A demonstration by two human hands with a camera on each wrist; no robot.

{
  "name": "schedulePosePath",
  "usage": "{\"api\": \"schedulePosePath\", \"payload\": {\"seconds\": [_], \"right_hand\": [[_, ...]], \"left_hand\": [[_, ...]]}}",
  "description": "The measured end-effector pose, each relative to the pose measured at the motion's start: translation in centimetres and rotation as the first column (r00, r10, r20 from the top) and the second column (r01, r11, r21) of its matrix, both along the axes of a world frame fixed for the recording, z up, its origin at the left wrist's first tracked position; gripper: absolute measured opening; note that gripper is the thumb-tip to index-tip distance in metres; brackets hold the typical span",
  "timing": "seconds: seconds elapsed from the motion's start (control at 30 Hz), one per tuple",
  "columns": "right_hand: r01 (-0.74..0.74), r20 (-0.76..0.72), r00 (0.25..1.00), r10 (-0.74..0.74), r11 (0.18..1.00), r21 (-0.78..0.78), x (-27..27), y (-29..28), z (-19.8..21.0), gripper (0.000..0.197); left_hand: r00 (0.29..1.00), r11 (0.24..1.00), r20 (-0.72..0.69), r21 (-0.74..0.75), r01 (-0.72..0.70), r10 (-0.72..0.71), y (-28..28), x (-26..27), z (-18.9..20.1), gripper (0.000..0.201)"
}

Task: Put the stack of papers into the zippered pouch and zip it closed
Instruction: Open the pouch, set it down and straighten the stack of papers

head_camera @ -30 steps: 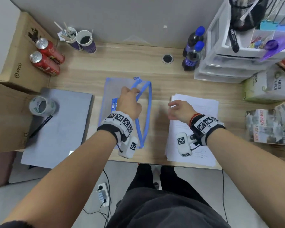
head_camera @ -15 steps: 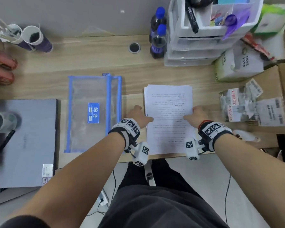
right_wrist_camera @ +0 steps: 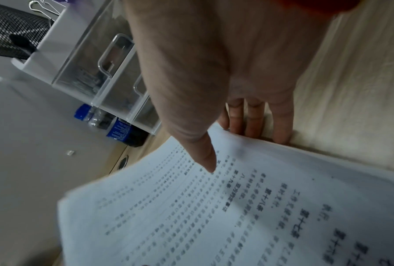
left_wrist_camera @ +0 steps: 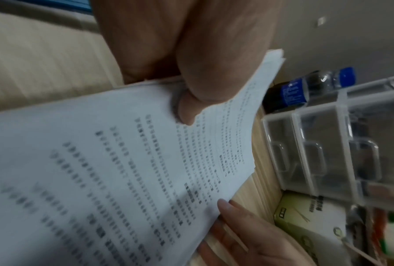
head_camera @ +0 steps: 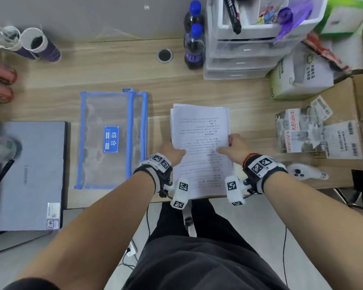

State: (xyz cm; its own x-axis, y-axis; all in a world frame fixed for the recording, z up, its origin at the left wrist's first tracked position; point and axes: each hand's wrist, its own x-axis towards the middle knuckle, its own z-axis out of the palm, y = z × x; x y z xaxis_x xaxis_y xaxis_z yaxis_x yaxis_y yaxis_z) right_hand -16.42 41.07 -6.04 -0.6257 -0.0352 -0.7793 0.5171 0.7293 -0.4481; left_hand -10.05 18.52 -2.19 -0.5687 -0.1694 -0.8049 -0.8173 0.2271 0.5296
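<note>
A stack of printed white papers (head_camera: 200,130) is held over the desk in front of me. My left hand (head_camera: 173,152) pinches its left edge, thumb on top (left_wrist_camera: 186,109) and fingers beneath. My right hand (head_camera: 232,148) pinches the right edge the same way, thumb on the print (right_wrist_camera: 205,156) and fingers under the sheets (right_wrist_camera: 255,118). The stack (left_wrist_camera: 114,180) looks lifted off the wood at the far end (right_wrist_camera: 214,216). The clear mesh pouch with blue trim (head_camera: 111,139) lies flat on the desk to the left of the papers, untouched.
A grey laptop (head_camera: 27,174) lies at the left desk edge. Two dark bottles (head_camera: 194,45) and clear plastic drawers (head_camera: 243,55) stand at the back. Boxes and packets (head_camera: 314,130) crowd the right, with a white controller (head_camera: 302,171) near the front edge.
My left hand let go of the pouch, which now lies flat. Both hands came to the papers, closed in on their side edges and raised the stack.
</note>
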Motion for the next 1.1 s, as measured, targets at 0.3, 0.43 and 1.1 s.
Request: {"api": "schedulePosePath", "payload": {"seconds": [0.3, 0.43, 1.1], "right_hand": [[0.177, -0.117, 0.958, -0.262, 0.862, -0.474, -2.7, -1.5, 9.0, 0.065], [0.067, -0.299, 0.905, -0.301, 0.797, -0.601, -4.1, -3.0, 14.9, 0.044], [-0.091, -0.457, 0.852, -0.256, 0.787, -0.61, -4.6, -4.2, 17.3, 0.023]], "left_hand": [[0.882, 0.996, -0.463, -0.053, 0.074, -0.09, -2.8, -2.5, 8.3, 0.037], [0.814, 0.999, -0.58, -0.01, -0.049, 0.034, -4.7, -3.4, 11.4, 0.039], [0.738, 0.935, -0.575, 0.24, -0.261, 0.353, -5.0, -5.5, 14.9, 0.035]]}}
